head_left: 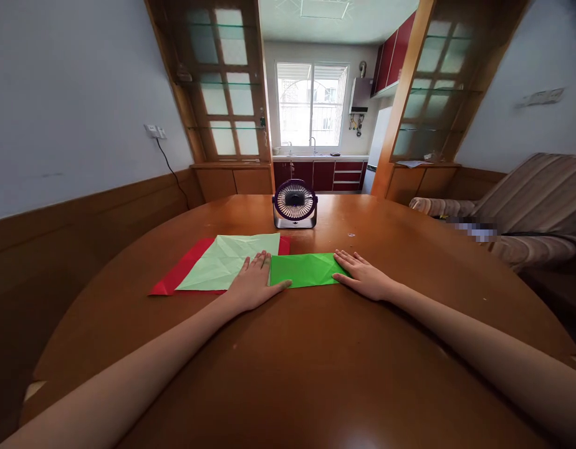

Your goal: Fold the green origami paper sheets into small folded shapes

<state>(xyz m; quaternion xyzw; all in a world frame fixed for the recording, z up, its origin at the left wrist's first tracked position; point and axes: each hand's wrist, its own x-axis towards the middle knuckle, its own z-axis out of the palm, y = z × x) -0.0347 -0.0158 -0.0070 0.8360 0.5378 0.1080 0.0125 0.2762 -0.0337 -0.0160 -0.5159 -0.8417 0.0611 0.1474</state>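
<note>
A bright green sheet of paper [307, 270], folded into a flat rectangle, lies on the wooden table in front of me. My left hand [256, 284] rests flat on its left end, thumb out along the near edge and fingers stretched forward. On its right end lies my right hand [363, 276], palm down, with the fingers spread. Left of the green paper is a creased pale green sheet [222, 259], partly under my left hand. Beneath that sheet, a red sheet of paper [176, 276] shows at the left and at the upper right.
A small dark purple fan [295, 204] stands on the table [316, 362] beyond the papers. A striped armchair [540, 206] is at the right. Wooden cabinets [234, 181] and a kitchen window [310, 103] are farther back.
</note>
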